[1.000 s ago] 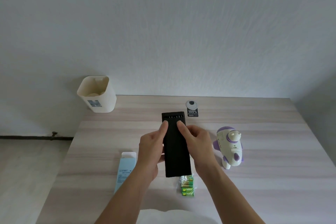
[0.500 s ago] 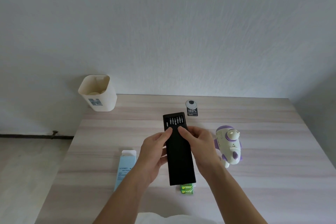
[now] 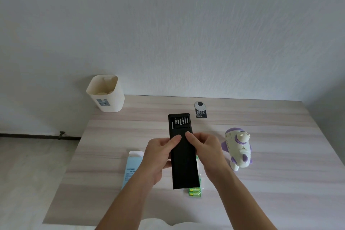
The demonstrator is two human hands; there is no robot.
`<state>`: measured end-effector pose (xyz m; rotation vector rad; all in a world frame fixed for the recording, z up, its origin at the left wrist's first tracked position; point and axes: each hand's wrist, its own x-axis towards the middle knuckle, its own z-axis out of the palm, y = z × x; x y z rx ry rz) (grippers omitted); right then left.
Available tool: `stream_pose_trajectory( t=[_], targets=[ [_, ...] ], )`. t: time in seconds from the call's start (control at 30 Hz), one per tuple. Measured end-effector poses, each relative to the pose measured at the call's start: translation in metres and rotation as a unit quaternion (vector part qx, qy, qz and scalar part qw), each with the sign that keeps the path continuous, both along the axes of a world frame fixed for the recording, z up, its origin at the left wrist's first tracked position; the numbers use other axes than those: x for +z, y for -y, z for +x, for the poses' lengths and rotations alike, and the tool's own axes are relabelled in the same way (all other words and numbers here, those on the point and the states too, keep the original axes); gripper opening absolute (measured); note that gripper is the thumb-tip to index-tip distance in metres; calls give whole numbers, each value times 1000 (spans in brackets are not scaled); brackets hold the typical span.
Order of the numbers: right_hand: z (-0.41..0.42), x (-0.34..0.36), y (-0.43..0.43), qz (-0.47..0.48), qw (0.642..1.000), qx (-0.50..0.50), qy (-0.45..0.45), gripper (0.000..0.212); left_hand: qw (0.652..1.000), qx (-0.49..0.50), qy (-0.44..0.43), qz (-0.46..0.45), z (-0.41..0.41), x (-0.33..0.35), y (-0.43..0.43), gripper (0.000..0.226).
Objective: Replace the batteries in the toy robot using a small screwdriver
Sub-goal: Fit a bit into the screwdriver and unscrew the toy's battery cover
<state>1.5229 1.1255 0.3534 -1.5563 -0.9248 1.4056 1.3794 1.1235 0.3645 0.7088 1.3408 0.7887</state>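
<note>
A long black screwdriver case (image 3: 183, 162) is held above the table by both hands. My left hand (image 3: 159, 155) grips its left side, my right hand (image 3: 206, 150) its right side, both thumbs lying on the top sleeve. The inner tray sticks out at the far end, showing several silver bits (image 3: 180, 121). The white and purple toy robot (image 3: 238, 148) lies on the table to the right of my right hand. Green batteries (image 3: 195, 192) lie just below the case's near end.
A cream bin (image 3: 106, 93) stands at the table's back left corner. A light blue box (image 3: 133, 168) lies left of my left hand. A round grommet with a dark label (image 3: 200, 109) sits near the back edge. The table (image 3: 280, 192) ends near the right wall.
The inner tray has slid further out of the black sleeve at the far end, exposing the bits. Both thumbs have moved back toward me along the case.
</note>
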Motion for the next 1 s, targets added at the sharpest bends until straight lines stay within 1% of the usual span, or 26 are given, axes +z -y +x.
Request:
stream_pose_trajectory(
  t=[0.1, 0.23, 0.27, 0.33, 0.4, 0.47, 0.53, 0.6, 0.67, 0.87, 1.0],
  targets=[
    [1, 2, 2, 2, 999, 18, -32, 13, 1000, -6, 19, 8, -5, -1, 1, 21],
    [-3, 6, 5, 10, 999, 15, -34, 11, 997, 17, 70, 5, -4, -7, 4, 27],
    [-4, 7, 5, 15, 999, 11, -30, 9, 995, 27, 100, -8, -2, -9, 6, 31],
    [-6, 8, 5, 28, 1000, 0, -4, 5, 981, 35, 183, -63, 1, -10, 11, 46],
    [-7, 5, 6, 51, 997, 0, 63, 6, 963, 33, 249, -95, 2, -13, 15, 57],
    [-7, 3, 8, 79, 982, 15, 172, 17, 953, 32, 287, -94, 0, -20, 16, 61],
    [-9, 2, 15, 104, 960, 37, 256, 41, 945, 45, 311, -91, -4, -26, 14, 64],
    [-13, 3, 24, 111, 947, 77, 290, 67, 934, 68, 340, -85, -9, -29, 11, 64],
    [-19, 3, 33, 115, 937, 119, 309, 81, 927, 82, 359, -72, -14, -30, 9, 61],
    [-38, 2, 45, 98, 923, 161, 336, 97, 913, 91, 396, -38, -19, -21, 7, 50],
    [-39, 3, 49, 121, 908, 166, 365, 84, 919, 103, 380, -26, -24, -23, 4, 60]
  ],
)
